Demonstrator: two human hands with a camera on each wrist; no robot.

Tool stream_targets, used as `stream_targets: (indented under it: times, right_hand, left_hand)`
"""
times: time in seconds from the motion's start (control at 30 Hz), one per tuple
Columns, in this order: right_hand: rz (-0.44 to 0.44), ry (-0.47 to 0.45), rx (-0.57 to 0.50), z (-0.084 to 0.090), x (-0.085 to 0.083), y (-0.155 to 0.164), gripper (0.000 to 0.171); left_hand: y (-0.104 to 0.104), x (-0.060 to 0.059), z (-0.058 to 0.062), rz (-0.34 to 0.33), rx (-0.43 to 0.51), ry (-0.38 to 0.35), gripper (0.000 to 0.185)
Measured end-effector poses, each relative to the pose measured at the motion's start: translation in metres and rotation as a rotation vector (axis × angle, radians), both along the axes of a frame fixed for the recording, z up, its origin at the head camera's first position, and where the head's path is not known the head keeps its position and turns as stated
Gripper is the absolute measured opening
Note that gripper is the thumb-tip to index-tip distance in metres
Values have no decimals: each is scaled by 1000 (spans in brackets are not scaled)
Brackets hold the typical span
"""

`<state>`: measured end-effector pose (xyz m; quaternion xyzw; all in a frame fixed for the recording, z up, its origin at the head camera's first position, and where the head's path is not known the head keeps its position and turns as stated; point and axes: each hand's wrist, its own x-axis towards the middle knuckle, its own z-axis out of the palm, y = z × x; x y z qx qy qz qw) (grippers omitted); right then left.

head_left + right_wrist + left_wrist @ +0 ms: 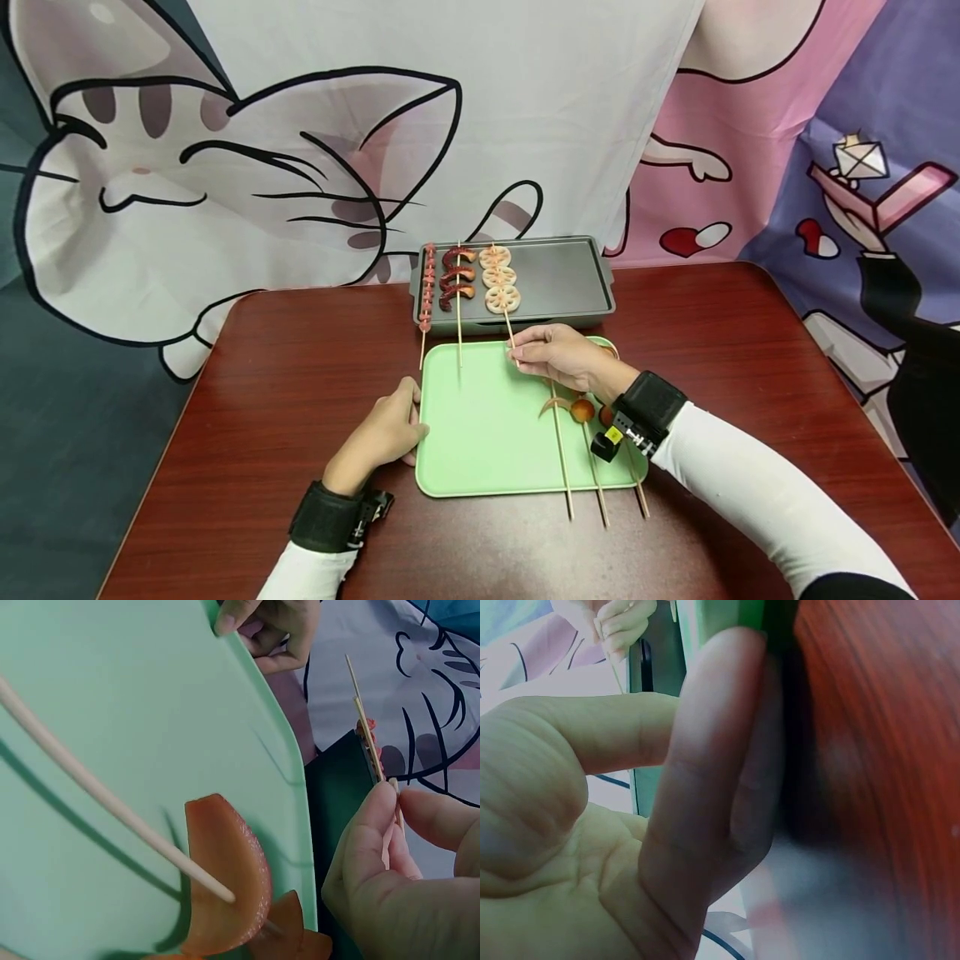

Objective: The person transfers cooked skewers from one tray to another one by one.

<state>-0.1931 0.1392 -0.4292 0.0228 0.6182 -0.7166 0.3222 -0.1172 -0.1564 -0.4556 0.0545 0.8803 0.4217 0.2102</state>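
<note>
My right hand [558,357] pinches the stick of a lotus root skewer [500,277], whose pale round slices lie over the grey tray [558,279]. Left of it on that tray are a skewer of dark reddish curled pieces [459,277] and a thin skewer of small pink pieces [427,287]; their sticks point toward me. My left hand [386,427] grips the left edge of the light green tray [480,442], thumb on the rim and fingers below. In the right wrist view, thumb and fingertips [386,796] meet around the stick.
Several skewers lie on the green tray's right side, partly under my right arm, one with a round brown ball [582,409]; their sticks overhang the near rim. An orange-brown slice [229,874] shows close up. Behind the wooden table [315,358] hangs a printed cloth [525,108].
</note>
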Motion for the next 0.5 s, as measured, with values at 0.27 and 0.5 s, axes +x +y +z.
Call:
stream_targets:
  times: [0.27, 0.5]
  right_hand:
    - [23, 6, 34, 1, 0, 2, 23]
    - [44, 15, 35, 3, 2, 3, 20]
  left_hand:
    - [1, 0, 0, 0, -5, -3, 28]
    - [1, 0, -1, 6, -11, -3, 29]
